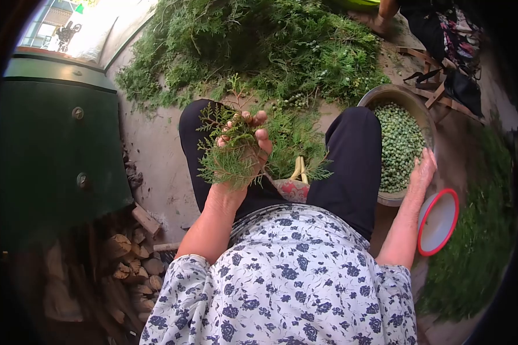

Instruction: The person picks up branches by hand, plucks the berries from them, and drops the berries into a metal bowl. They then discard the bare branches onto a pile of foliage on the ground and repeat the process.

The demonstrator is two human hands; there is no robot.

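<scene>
Outdoors, sitting over bare ground (155, 149) heaped with cut greenery (259, 46); left grip (242, 150) curling round a leafy sprig (227, 158) above the lap, right grip (423, 171) spreading flat, touching the bowl (394, 96) of green berries

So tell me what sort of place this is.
Probably an outdoor yard used for sorting plant cuttings: a big heap of green branches lies on bare ground, a metal basin holds green berries, and cut firewood is stacked beside a green tank.
</scene>
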